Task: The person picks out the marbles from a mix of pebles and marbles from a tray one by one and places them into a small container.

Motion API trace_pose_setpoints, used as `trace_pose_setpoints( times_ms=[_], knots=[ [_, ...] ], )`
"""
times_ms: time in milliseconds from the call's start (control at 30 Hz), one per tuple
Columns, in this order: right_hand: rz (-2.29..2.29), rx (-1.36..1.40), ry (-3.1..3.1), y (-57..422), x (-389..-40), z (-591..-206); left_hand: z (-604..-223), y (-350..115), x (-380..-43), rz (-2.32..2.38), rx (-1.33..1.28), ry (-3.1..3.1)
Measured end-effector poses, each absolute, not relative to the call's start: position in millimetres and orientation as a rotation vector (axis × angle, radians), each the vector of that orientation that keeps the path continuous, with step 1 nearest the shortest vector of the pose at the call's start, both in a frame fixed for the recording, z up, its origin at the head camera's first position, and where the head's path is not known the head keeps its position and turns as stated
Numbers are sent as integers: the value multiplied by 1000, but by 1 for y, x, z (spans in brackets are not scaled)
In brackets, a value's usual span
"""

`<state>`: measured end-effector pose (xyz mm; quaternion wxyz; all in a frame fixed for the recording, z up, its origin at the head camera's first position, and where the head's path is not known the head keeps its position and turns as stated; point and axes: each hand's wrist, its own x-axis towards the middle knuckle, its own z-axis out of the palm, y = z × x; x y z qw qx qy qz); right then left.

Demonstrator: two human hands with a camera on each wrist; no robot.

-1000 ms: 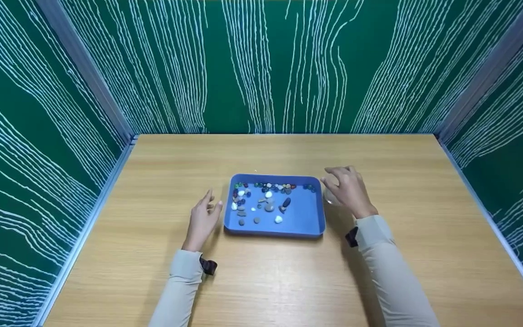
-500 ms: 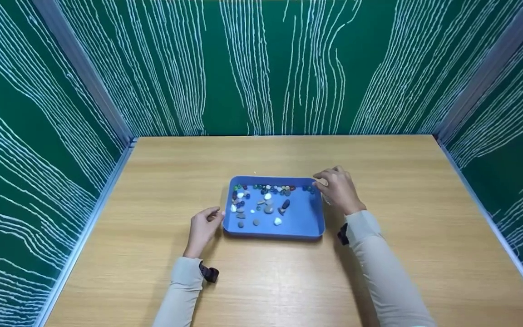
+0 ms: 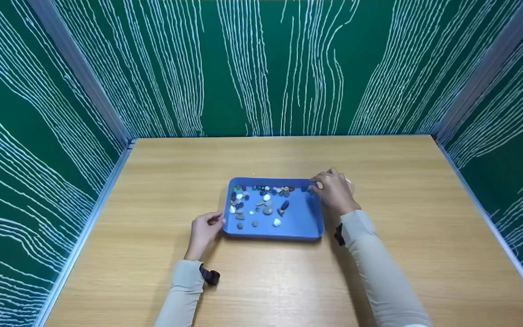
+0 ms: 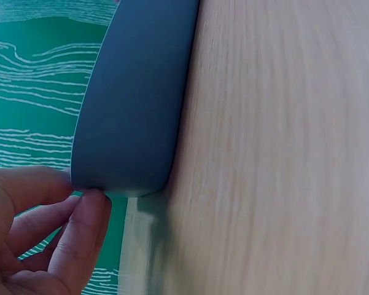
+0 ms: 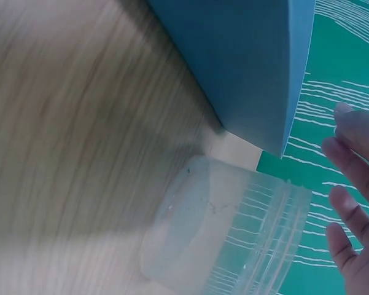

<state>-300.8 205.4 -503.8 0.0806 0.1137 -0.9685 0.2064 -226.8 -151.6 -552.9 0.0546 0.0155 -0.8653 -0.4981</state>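
A blue tray holds several small pebbles, white stones and coloured glass beads. My left hand is at the tray's left side, pinching its rim between thumb and finger; in the left wrist view the fingers meet the tray wall at its corner. Over the tray's back right corner, my right hand hovers with bent, loose fingers. In the right wrist view that hand appears beside a clear plastic jar, fingers apart and holding nothing.
In the head view the jar is mostly hidden behind the right hand. The wooden table carries the tray near its middle. Green walls with white lines stand behind and at both sides.
My left hand has moved from beside the tray to its left rim, fingers closing in. My right hand has shifted leftward from the jar to over the tray's back right corner.
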Motion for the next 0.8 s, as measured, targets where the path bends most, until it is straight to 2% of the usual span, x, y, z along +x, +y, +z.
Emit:
trace_pose_setpoints(
  times_ms=[800],
  knots=[
    [352, 493, -2961, 199, -315, -521, -549, -150, -227, -1510, 84, -2640]
  ],
)
